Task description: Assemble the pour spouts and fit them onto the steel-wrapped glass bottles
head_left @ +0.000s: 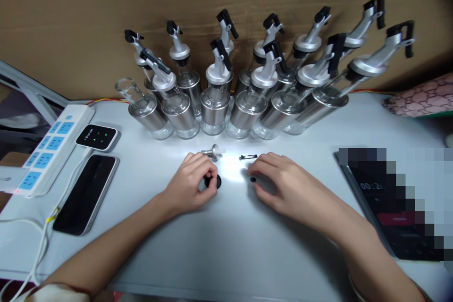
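My left hand [194,183] has its thumb and index finger pinched at a black ring-shaped part [218,182], partly hidden by the fingers. Just beyond it lies a silver pourer spout [214,152] with a pale tube end. My right hand [279,180] rests at the table with thumb and index finger apart. Between those fingertips is a tiny black piece [252,180]; it seems to lie on the table. Past the right fingers is a small black lever-like part [248,156].
Behind stand several glass bottles [214,113] with steel sleeves and pourers, plus one bottle without a pourer [141,106]. A power strip [67,113], a small black-faced device [98,137] and a phone [87,193] are left. A tablet-like screen [375,207] lies right, near pink patterned fabric [421,94].
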Demonstrator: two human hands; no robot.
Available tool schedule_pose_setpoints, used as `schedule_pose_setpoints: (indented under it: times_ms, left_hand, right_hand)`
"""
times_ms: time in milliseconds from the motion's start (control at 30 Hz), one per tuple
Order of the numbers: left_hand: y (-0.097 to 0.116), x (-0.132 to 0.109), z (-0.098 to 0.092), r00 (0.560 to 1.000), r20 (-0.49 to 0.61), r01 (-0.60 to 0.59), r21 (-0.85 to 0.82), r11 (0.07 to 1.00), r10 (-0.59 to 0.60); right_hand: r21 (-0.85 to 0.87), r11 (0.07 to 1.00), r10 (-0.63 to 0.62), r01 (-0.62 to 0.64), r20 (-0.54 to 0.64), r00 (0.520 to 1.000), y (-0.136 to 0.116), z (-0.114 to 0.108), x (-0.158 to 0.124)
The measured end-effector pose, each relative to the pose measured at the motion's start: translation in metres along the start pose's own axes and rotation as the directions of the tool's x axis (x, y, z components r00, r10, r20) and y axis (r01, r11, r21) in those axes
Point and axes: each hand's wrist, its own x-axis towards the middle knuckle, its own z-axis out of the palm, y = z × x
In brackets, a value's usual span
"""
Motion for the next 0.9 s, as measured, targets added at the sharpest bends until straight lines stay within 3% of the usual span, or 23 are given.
schedule_pose_setpoints:
  times_ms: [167, 500, 667, 733, 800, 867, 900]
  left_hand:
    - [-0.001, -0.001, -0.002, 0.999, -0.037, -0.020, -0.037, 0.999, 0.018]
    - [-0.001, -0.003, 0.010, 0.947, -0.275, -0.161, 0.052, 0.986, 0.169]
    - [0.009, -0.005, 0.014, 0.893, -0.292, -0.319, 0.128, 0.939, 0.343]
    - [0.014, -0.014, 0.025, 0.843, -0.254, -0.446, 0.165, 0.880, 0.475]
    - [0.016, -0.025, 0.043, 0.785, -0.133, -0.593, 0.123, 0.796, 0.605]
    - [0.013, -0.036, 0.062, 0.752, 0.127, -0.654, 0.027, 0.756, 0.646]
    - [0.009, -0.040, 0.071, 0.750, 0.260, -0.628, -0.009, 0.778, 0.608]
  right_hand:
    - [0.044, 0.999, -0.001, 0.003, -0.042, 0.999, -0.005, -0.005, -0.001]
    - [0.114, 0.990, -0.053, 0.084, -0.246, 0.968, -0.006, -0.008, -0.001]
    - [0.221, 0.960, -0.055, 0.172, -0.454, 0.889, -0.021, -0.019, 0.011]
    - [0.227, 0.945, -0.084, 0.236, -0.529, 0.845, -0.033, -0.025, 0.023]
    - [0.246, 0.921, -0.116, 0.304, -0.570, 0.813, -0.046, -0.028, 0.040]
    - [0.303, 0.880, -0.125, 0.365, -0.594, 0.794, -0.059, -0.028, 0.062]
    - [0.342, 0.854, -0.115, 0.393, -0.612, 0.782, -0.065, -0.027, 0.074]
